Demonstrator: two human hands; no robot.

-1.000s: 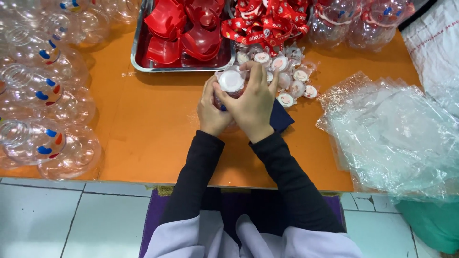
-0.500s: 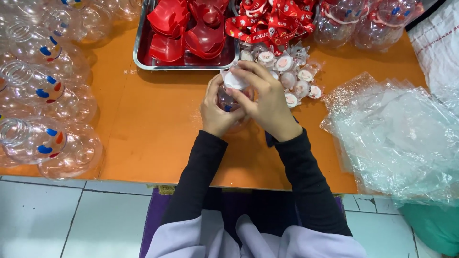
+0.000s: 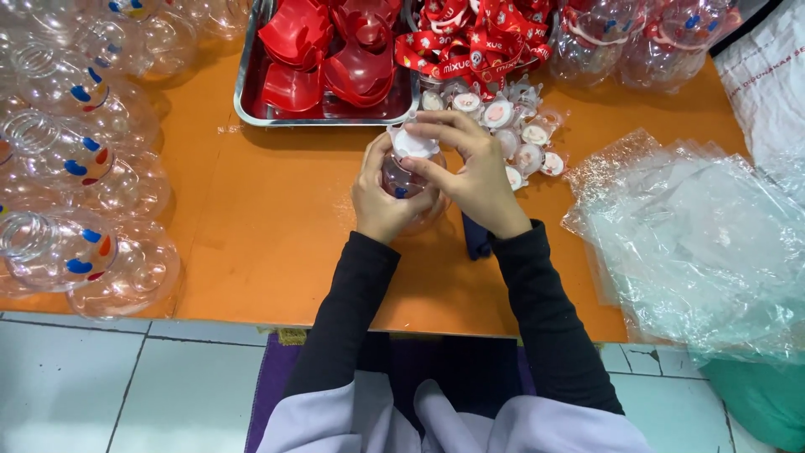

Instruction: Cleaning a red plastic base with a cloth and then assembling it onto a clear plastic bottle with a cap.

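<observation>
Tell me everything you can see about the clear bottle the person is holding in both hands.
The clear bottle looks like see-through plastic with a rounded body and a small blue mark on its side. It is held just above or on the orange table, in front of the metal tray; which cannot be told. The left hand wraps its body from the left. The right hand covers the right side, fingers pressing a white cap on top. Its lower part is hidden by the hands.

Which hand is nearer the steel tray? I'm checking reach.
Left. The left hand grips the clear bottle just below the tray and its front rim. The right hand, on the bottle's white cap, sits past the tray's right corner.
</observation>
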